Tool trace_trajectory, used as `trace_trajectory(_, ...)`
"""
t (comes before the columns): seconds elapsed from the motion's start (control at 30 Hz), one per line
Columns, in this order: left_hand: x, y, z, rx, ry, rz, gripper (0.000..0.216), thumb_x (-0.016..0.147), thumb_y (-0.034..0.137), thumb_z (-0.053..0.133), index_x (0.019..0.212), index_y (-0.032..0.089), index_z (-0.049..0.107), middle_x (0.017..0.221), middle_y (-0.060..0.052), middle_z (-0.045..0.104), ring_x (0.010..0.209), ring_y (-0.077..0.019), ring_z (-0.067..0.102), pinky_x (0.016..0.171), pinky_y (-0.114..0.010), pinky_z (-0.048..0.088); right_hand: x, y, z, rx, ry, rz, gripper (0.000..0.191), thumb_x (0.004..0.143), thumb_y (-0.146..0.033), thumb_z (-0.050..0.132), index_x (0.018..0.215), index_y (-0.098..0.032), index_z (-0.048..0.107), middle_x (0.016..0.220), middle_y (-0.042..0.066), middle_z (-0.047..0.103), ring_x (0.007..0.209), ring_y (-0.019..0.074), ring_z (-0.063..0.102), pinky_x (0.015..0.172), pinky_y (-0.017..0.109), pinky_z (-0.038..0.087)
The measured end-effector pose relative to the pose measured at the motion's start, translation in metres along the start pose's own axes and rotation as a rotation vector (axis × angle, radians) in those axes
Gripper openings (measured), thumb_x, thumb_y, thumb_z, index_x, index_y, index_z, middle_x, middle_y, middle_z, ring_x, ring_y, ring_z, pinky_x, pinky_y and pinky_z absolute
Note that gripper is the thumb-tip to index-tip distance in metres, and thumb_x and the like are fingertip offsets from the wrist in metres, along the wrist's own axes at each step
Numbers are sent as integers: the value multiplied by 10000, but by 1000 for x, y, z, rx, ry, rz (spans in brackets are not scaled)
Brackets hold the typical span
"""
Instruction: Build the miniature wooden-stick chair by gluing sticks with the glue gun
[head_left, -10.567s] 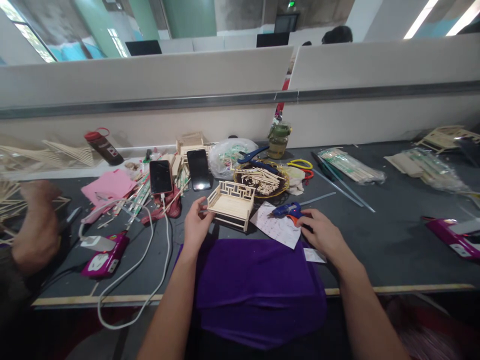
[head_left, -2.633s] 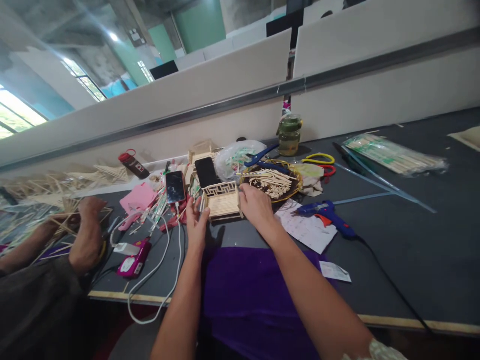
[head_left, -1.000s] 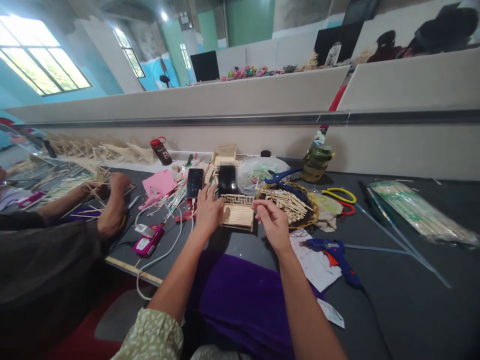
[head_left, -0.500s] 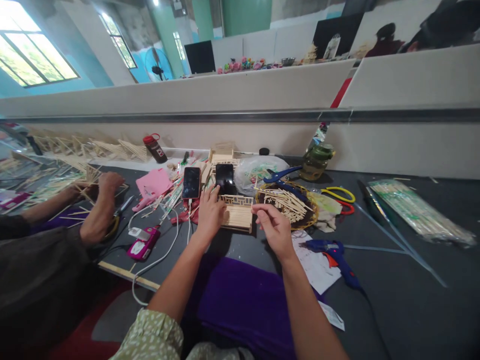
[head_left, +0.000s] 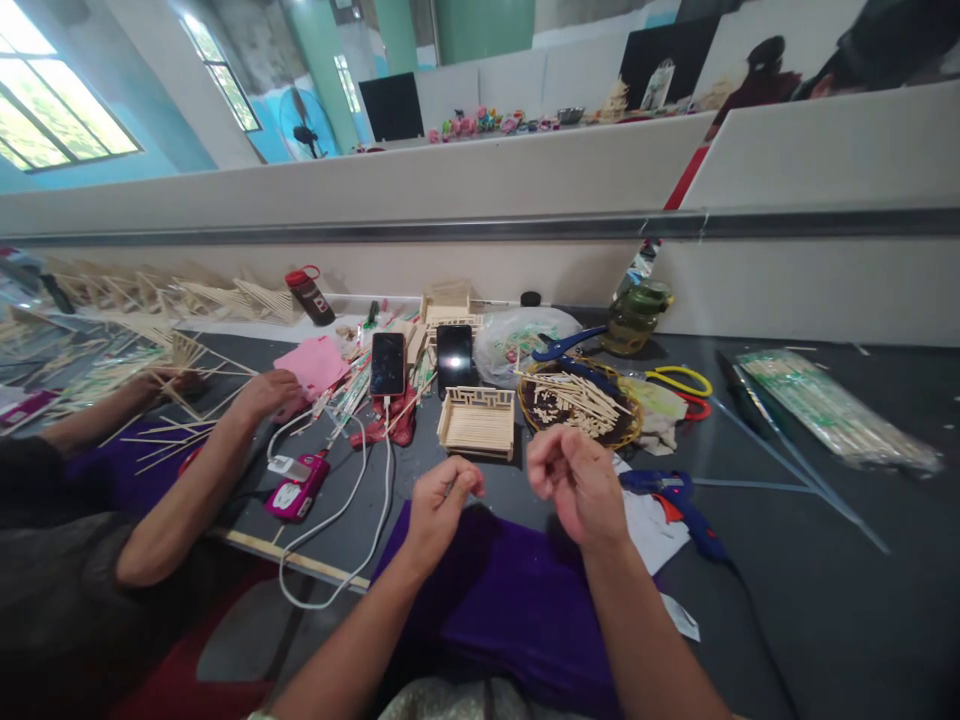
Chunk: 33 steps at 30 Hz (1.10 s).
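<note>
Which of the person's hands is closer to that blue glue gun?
The right. The right hand is just left of the glue gun, near its nozzle; the left hand is farther left, near the purple cloth.

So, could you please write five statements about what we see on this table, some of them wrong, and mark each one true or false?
1. The small wooden bench stands on the table. True.
2. The left grip is lifting the bench. False: the bench is not held.
3. The basket of sticks is to the right of the bench. True.
4. The white cable goes into the phone directly behind the bench. False: it goes into the other phone, farther left.
5. The bottle with the red lid is to the right of the basket. False: it is well to the left.
</note>
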<state>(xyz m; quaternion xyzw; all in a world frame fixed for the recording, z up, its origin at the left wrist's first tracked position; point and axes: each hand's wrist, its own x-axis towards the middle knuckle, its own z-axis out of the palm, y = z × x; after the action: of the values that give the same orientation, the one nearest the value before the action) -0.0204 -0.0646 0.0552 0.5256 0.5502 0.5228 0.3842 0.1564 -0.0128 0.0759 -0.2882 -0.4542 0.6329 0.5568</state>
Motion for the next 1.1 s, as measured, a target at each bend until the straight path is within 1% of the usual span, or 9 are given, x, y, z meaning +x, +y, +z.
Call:
trace_trajectory(0.1, 1, 2, 12, -440, 24, -220, 357, 897, 451, 628, 685, 164, 633, 621, -27, 649, 613, -143, 604, 650, -256, 485, -11, 1, 10, -37, -42, -16, 440, 984, -555, 440, 942, -200, 698, 887, 91, 723, 736, 196, 655, 602, 313, 532)
trace_trajectory(0.17, 7, 3, 16, -692, 25, -392, 294, 900, 391, 635, 739, 146, 653, 752, -71, 728, 716, -170, 683, 693, -279, 537, -16, 1, 11, -169, -27, -74, 354, 993, -488, 473, 1037, -218, 697, 1029, 89, 717, 905, 213, 665, 764, 344, 548)
trace_trajectory(0.3, 18, 6, 19, -980, -47, -591, 244, 959, 253, 531, 956, 80, 704, 1069, -174, 754, 1041, -236, 717, 975, -372, 533, -22, 1, 4, -539, 5, -224, 196, 969, -348, 574, 1114, -271, 680, 1060, 50, 686, 983, 207, 628, 897, 365, 503)
trace_trajectory(0.4, 18, 9, 22, -1070, -101, -626, 300, 985, 227, 464, 1038, 53, 703, 1141, -189, 733, 1105, -239, 698, 1059, -387, 490, -24, 2, -1, -769, 18, -361, 199, 954, -272, 593, 1134, -283, 675, 1076, 52, 669, 1007, 218, 600, 918, 392, 483)
trace_trajectory(0.67, 9, 17, 33, -1120, -153, -687, 293, 982, 232, 490, 1069, 53, 705, 1046, -156, 747, 959, -174, 720, 941, -289, 549, -22, 2, -2, -1034, 32, -486, 219, 924, -225, 617, 1113, -276, 715, 999, 77, 645, 968, 247, 576, 854, 412, 489)
trace_trajectory(0.83, 2, 26, 44, -1156, -99, -666, 142, 941, 176, 591, 874, 109, 697, 807, -43, 728, 691, -84, 673, 766, -203, 548, -19, 6, 1, -1101, -34, -546, 188, 908, -212, 624, 1039, -273, 746, 1005, 73, 651, 961, 249, 550, 848, 426, 468)
trace_trajectory(0.97, -5, 30, 49, -992, -205, -630, 247, 878, 353, 703, 906, 109, 717, 894, -99, 757, 841, -171, 712, 826, -296, 548, -10, -6, -10, -998, -132, -490, 152, 923, -250, 598, 831, -256, 719, 850, 37, 660, 851, 217, 575, 780, 378, 468)
trace_trajectory(1.03, -8, 31, 46, -834, -266, -569, 372, 837, 458, 725, 953, 105, 740, 944, -138, 766, 909, -221, 715, 849, -329, 533, 2, -26, -26, -888, -39, -418, 209, 933, -309, 592, 747, -238, 656, 762, 17, 631, 750, 187, 579, 702, 327, 470)
trace_trajectory(1.1, -10, 30, 42, -644, -236, -452, 385, 797, 505, 746, 868, 126, 757, 812, -108, 759, 810, -201, 701, 807, -303, 511, 19, -56, -43, -887, 115, -382, 290, 933, -404, 595, 704, -227, 619, 645, -5, 568, 622, 160, 522, 599, 294, 418)
